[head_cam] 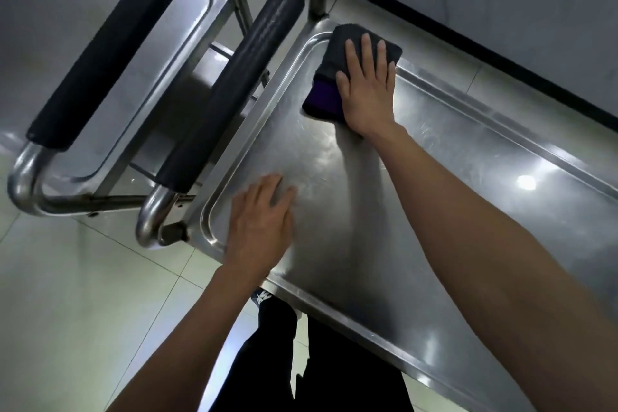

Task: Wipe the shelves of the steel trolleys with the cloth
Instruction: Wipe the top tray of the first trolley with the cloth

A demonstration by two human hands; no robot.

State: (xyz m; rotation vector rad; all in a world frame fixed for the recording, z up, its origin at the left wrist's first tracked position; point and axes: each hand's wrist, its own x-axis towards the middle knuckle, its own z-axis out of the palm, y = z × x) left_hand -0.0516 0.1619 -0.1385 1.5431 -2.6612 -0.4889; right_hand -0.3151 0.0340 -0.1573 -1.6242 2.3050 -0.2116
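The right hand (366, 84) lies flat, fingers spread, pressing the folded cloth (334, 70) onto the top shelf (384, 211) at its far corner by the handle (230, 87). The left hand (262, 224) rests open and empty on the near edge, bracing. Risks, as judged: the trolley may roll under pressure; the cloth may skip the rounded corner groove, leaving residue. The shelf is brushed, scratched steel with a raised rim; the cloth is dark, napped, with a purple layer; both handles carry black foam sleeves.
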